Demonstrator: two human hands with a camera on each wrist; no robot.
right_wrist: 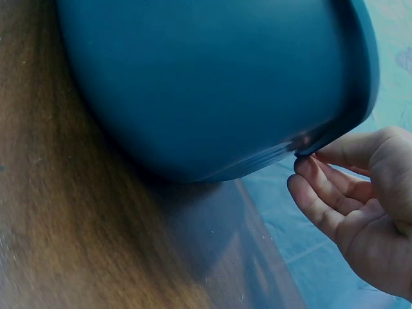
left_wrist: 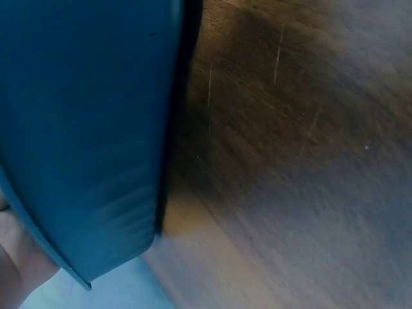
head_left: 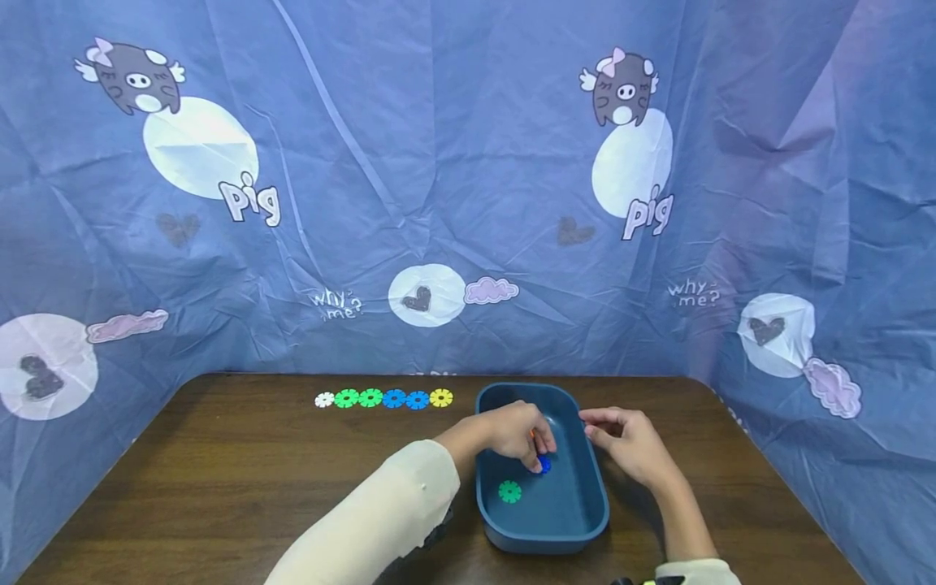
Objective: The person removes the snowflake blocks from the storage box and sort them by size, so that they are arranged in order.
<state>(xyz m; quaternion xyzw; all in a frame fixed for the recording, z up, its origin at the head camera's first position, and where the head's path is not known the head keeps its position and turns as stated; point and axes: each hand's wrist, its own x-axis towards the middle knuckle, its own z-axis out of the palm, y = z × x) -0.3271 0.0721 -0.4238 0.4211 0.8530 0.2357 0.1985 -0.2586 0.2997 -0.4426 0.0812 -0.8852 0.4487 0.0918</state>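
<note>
My left hand [head_left: 521,432] reaches down into the blue plastic bin [head_left: 541,536], its fingers curled. A small orange piece [head_left: 532,435] shows between thumb and fingers, mostly hidden by them. Right at the fingertips is a dark blue snowflake disc [head_left: 544,464], partly covered. A green snowflake disc [head_left: 509,491] lies on the bin floor nearer me. With thumb and fingertips my right hand [head_left: 630,445] pinches the rim on the bin's right side. The right wrist view shows that hand [right_wrist: 367,212] at the rim's edge; the left wrist view has mostly the bin's outer wall [left_wrist: 84,129].
Left of the bin, a row of several snowflake discs [head_left: 383,398] lies along the back of the wooden table [head_left: 241,471]: white, green, blue and yellow. A printed blue cloth [head_left: 483,162] hangs behind and around the table.
</note>
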